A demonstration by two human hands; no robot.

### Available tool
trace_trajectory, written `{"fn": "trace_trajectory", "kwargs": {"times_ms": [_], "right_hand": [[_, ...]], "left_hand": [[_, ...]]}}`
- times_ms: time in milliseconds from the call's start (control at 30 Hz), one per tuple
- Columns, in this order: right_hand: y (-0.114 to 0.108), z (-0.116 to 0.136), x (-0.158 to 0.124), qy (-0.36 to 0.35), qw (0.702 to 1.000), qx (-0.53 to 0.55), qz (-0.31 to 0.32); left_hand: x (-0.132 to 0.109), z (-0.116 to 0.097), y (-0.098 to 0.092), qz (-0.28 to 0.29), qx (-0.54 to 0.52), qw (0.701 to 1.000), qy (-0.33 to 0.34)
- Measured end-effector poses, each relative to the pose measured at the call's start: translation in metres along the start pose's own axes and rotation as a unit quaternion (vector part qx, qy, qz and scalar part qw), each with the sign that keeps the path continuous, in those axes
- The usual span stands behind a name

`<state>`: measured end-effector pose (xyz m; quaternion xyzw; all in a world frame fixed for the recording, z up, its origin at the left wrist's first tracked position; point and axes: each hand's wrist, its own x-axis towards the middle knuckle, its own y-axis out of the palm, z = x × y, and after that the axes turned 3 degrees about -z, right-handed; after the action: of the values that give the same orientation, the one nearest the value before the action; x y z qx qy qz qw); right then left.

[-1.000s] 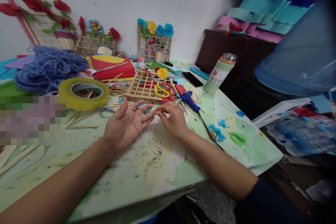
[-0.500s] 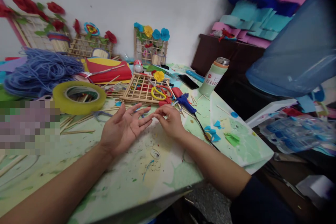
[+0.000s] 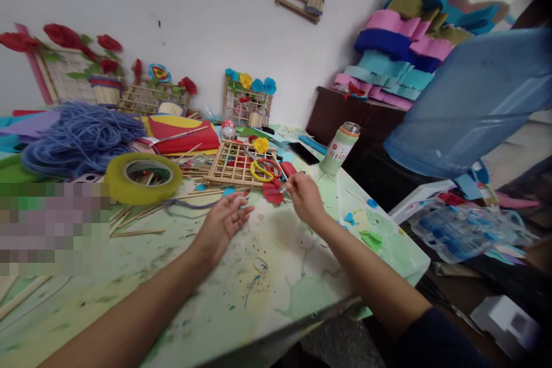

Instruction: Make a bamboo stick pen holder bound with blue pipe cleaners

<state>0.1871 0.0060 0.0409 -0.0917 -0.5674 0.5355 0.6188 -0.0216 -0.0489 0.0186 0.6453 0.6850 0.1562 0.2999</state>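
Observation:
My left hand (image 3: 224, 221) lies on the paint-stained table (image 3: 267, 276), fingers stretched and slightly apart, holding nothing. My right hand (image 3: 304, 195) is further forward with its fingertips pinched together beside a red paper piece (image 3: 272, 192); what they pinch is too small to make out. Just beyond them lie a wooden lattice frame (image 3: 228, 164), yellow-handled scissors (image 3: 261, 171) and a yellow paper flower (image 3: 261, 144).
A big tape roll (image 3: 142, 175) and blue yarn (image 3: 80, 138) lie at the left among loose sticks. A green bottle (image 3: 338, 149) and a phone (image 3: 304, 152) sit near the table's far right edge. A blue water jug (image 3: 470, 98) stands at the right, and flower frames (image 3: 248, 98) lean on the wall.
My hands have parted: the right hand moved forward and right toward the red paper and scissors, and the left hand turned down onto the table. The view has tilted up.

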Motion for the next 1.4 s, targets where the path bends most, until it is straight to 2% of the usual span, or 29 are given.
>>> {"fn": "trace_trajectory", "kwargs": {"times_ms": [100,167,233,333,433,567,733,933,1033,1133,1200,1300,1400], "right_hand": [[-0.017,-0.029,0.008,0.068,0.981,-0.177,0.034],[-0.021,-0.042,0.008,0.099,0.964,-0.244,0.047],[-0.018,-0.047,0.005,0.115,0.954,-0.268,0.063],[-0.009,-0.045,-0.003,0.151,0.940,-0.276,0.129],[-0.002,-0.041,-0.009,0.174,0.932,-0.274,0.160],[0.000,-0.049,-0.008,0.175,0.933,-0.283,0.134],[0.000,-0.072,-0.001,0.159,0.928,-0.326,0.090],[0.004,-0.090,0.000,0.173,0.919,-0.328,0.134],[-0.004,-0.078,0.004,0.140,0.922,-0.342,0.118],[-0.012,-0.043,0.011,0.102,0.945,-0.303,0.072],[-0.009,-0.012,0.015,0.075,0.966,-0.229,0.093],[0.012,0.035,0.011,0.024,0.985,-0.130,0.112],[0.038,0.069,-0.003,-0.062,0.986,-0.099,0.122]], "left_hand": [[0.002,0.008,-0.002,0.038,0.086,0.995,0.027],[0.001,0.012,-0.003,0.075,0.144,0.986,0.043],[-0.001,0.016,-0.002,0.117,0.207,0.970,0.053],[-0.003,0.021,-0.002,0.176,0.282,0.941,0.070],[-0.003,0.023,-0.003,0.208,0.329,0.917,0.086],[-0.002,0.022,-0.004,0.213,0.359,0.904,0.094],[0.001,0.023,-0.005,0.213,0.383,0.891,0.115],[-0.001,0.019,-0.007,0.189,0.430,0.866,0.170],[-0.004,0.010,-0.007,0.146,0.491,0.824,0.242],[-0.004,0.001,-0.011,0.082,0.569,0.743,0.344],[-0.001,-0.002,-0.015,0.036,0.611,0.695,0.378],[0.005,-0.005,-0.020,-0.013,0.671,0.646,0.364],[0.009,-0.005,-0.021,-0.030,0.731,0.610,0.305]]}}
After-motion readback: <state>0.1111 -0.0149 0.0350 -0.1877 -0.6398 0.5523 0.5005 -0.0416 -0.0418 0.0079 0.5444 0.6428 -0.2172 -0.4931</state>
